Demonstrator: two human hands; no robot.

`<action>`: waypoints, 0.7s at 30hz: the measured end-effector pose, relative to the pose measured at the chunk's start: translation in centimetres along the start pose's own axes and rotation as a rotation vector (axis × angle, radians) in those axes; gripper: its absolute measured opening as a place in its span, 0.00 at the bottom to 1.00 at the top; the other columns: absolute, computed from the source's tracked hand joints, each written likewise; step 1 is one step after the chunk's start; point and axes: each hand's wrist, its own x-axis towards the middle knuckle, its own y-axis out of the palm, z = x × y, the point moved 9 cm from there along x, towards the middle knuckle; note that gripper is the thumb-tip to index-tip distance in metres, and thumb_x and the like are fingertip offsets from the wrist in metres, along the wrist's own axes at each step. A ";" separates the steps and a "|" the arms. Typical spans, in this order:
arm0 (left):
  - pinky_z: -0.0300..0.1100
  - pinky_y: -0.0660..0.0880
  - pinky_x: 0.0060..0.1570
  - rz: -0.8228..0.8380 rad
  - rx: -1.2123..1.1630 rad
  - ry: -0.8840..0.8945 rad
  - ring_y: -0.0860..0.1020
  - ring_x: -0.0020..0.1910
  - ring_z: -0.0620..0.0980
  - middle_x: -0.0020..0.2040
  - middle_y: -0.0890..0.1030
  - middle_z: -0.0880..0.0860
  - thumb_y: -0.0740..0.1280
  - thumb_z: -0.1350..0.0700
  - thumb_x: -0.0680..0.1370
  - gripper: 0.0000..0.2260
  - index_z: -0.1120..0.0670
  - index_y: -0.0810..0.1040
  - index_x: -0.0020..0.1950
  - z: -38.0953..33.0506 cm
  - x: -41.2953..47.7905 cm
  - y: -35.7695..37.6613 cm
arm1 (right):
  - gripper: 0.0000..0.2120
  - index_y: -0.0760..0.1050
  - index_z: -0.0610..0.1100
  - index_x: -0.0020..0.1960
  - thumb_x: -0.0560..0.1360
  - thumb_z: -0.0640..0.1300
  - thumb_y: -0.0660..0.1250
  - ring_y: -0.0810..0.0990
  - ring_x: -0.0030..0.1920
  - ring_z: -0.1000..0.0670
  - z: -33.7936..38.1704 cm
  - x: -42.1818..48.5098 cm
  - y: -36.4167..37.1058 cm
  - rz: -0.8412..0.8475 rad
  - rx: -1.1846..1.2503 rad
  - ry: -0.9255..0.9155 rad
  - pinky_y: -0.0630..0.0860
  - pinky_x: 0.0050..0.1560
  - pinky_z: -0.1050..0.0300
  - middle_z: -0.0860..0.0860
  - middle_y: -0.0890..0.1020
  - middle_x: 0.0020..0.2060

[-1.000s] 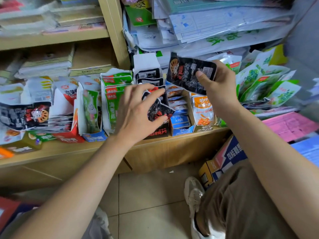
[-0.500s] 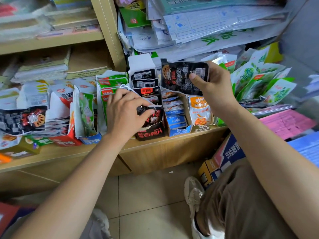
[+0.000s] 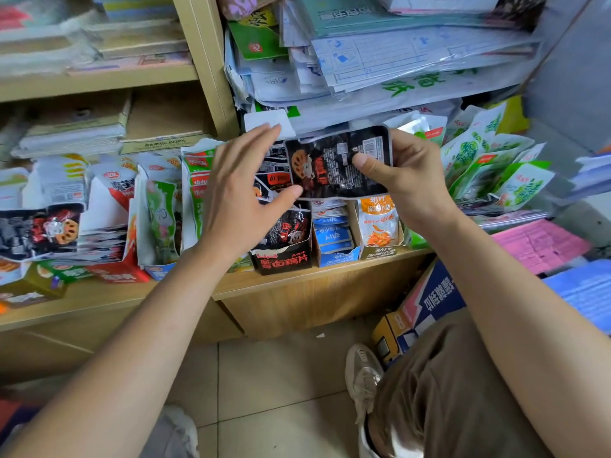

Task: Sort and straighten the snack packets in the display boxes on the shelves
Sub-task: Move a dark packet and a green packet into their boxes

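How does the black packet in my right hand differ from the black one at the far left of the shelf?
The glossy black snack packet is pinched in the right hand, held above the black cardboard display box; the black packet at the far left lies untouched on other packets. The held one's lotus-slice picture is at its left end, the other's at its right. Both are black and glossy, turned sideways.

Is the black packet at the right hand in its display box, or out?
Out. The right hand pinches the black packet above the black display box, open left hand at its edge.
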 end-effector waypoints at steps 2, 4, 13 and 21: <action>0.37 0.61 0.69 0.060 0.003 0.060 0.67 0.70 0.46 0.71 0.72 0.44 0.73 0.45 0.76 0.31 0.51 0.70 0.76 -1.5 0.3 0.6 | 0.11 0.81 0.36 0.57 0.74 0.33 0.73 0.84 0.49 0.43 0.0 -0.2 0.9 0.057 0.001 0.011 0.81 0.54 0.46 0.42 0.86 0.49; 0.44 0.70 0.66 0.114 -0.055 0.002 0.73 0.65 0.44 0.66 0.78 0.43 0.73 0.46 0.75 0.26 0.47 0.74 0.73 -1.2 0.2 1.1 | 0.12 0.81 0.36 0.57 0.73 0.32 0.73 0.84 0.47 0.45 -0.1 -0.4 1.8 0.105 -0.003 0.022 0.82 0.51 0.47 0.42 0.86 0.48; 0.41 0.78 0.40 0.044 0.031 -0.335 0.79 0.38 0.36 0.37 0.82 0.39 0.78 0.42 0.70 0.11 0.46 0.83 0.47 3.7 -2.8 -0.9 | 0.23 0.77 0.42 0.62 0.70 0.30 0.76 0.84 0.56 0.48 -0.6 -0.1 5.8 0.194 -0.129 -0.019 0.80 0.57 0.51 0.46 0.85 0.52; 0.47 0.78 0.53 0.015 0.181 -0.312 0.78 0.54 0.49 0.57 0.80 0.48 0.79 0.40 0.67 0.30 0.48 0.79 0.66 5.4 -3.9 -2.0 | 0.23 0.79 0.47 0.67 0.73 0.37 0.75 0.80 0.62 0.52 -1.6 -0.6 9.5 0.318 -0.687 -0.190 0.76 0.65 0.53 0.50 0.82 0.60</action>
